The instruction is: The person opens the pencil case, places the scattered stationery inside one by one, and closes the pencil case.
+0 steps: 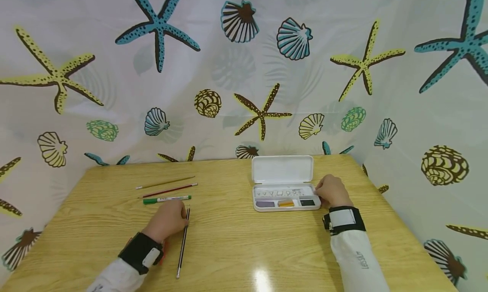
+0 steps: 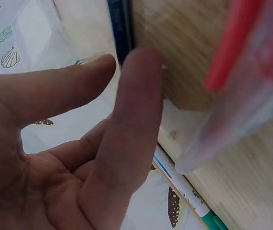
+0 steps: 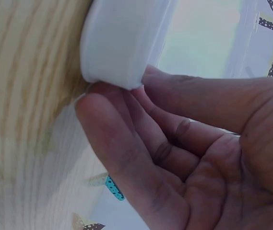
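My left hand [image 1: 167, 219] pinches a dark pencil [image 1: 183, 245] near its far end. That pencil lies lengthwise on the table, its pale end towards me. Seen from the left wrist, thumb and index fingertips meet at the dark shaft [image 2: 120, 29]. Over on the right, my right hand [image 1: 333, 191] grips the right end of a white pencil case [image 1: 283, 169], whose lid stands up at the back. Its lower part holds a white ruler-like strip with printed shapes [image 1: 280, 193], a purple piece [image 1: 264, 204], an orange piece [image 1: 286, 203] and a black piece [image 1: 307, 202].
Beyond the left hand lie a green-capped marker [image 1: 167, 200], a red pencil [image 1: 167, 191] and a yellow pencil [image 1: 165, 182]. A red item [image 2: 234, 43] beside clear plastic is close to the left wrist. Patterned cloth [image 1: 198, 131] rises behind the wooden table [image 1: 225, 241].
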`<action>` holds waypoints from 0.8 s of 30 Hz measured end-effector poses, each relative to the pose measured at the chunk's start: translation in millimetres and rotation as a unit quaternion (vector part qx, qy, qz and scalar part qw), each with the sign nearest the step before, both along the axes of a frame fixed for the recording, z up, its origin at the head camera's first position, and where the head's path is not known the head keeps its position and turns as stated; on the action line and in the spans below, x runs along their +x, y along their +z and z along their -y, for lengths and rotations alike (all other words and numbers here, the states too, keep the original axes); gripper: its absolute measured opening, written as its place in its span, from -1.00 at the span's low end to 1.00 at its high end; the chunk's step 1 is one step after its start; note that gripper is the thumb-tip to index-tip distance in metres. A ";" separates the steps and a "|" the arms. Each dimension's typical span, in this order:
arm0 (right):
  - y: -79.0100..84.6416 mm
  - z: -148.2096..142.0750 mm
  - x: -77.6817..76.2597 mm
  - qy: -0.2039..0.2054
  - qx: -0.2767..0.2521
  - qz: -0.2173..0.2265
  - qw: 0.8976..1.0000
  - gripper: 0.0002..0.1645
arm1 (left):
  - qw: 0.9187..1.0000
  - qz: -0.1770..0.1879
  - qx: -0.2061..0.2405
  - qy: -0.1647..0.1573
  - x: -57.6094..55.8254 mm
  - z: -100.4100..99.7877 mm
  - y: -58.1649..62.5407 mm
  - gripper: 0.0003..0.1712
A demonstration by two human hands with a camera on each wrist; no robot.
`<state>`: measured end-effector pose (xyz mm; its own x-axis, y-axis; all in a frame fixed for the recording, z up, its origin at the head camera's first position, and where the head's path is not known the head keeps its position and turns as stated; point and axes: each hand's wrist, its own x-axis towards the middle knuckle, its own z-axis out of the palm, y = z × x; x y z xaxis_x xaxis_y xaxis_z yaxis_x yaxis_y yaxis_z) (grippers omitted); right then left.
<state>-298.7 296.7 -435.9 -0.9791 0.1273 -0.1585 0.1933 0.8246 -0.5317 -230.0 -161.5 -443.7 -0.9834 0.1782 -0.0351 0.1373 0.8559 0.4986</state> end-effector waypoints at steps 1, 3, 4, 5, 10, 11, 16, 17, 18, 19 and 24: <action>0.0 0.0 0.0 -0.001 0.000 0.001 1.000 -0.83 | 1.000 0.000 0.000 0.002 0.5 -0.8 -0.8 -0.70; 0.0 0.1 0.0 -0.002 0.002 0.002 1.000 -0.84 | 1.000 0.000 0.002 0.001 1.3 -2.4 -1.8 -0.67; 0.0 0.2 0.1 -0.002 0.003 0.002 1.000 -0.84 | 1.000 0.001 0.003 -0.001 1.7 -3.2 -2.2 -0.65; 0.1 0.1 0.1 -0.002 0.004 0.003 1.000 -0.84 | 1.000 0.000 0.002 -0.002 1.9 -4.0 -2.7 -0.64; 0.9 1.0 0.5 -0.001 0.007 0.003 1.000 -0.83 | 1.000 -0.012 -0.006 -0.014 0.9 -6.4 -5.6 -0.63; 1.0 1.2 0.5 -0.001 0.008 0.003 1.000 -0.83 | 1.000 -0.016 -0.008 -0.015 0.6 -6.6 -6.1 -0.63; 2.1 2.1 0.8 0.006 0.019 -0.004 1.000 -0.85 | 0.999 -0.027 -0.010 -0.028 1.1 -9.6 -6.6 -0.65; 2.3 2.1 0.9 0.006 0.020 -0.005 1.000 -0.85 | 0.999 -0.027 -0.006 -0.031 1.6 -10.6 -6.5 -0.64; 2.4 1.9 0.9 0.008 0.022 -0.007 1.000 -0.85 | 0.999 -0.026 -0.004 -0.034 1.9 -11.7 -6.5 -0.64; 2.5 1.8 1.0 0.008 0.023 -0.008 1.000 -0.85 | 0.999 -0.024 -0.001 -0.037 2.1 -12.9 -6.4 -0.63; 1.5 0.7 -0.1 0.008 0.021 -0.008 1.000 -0.85 | 0.998 -0.030 -0.005 -0.051 2.9 -18.8 -6.8 -0.56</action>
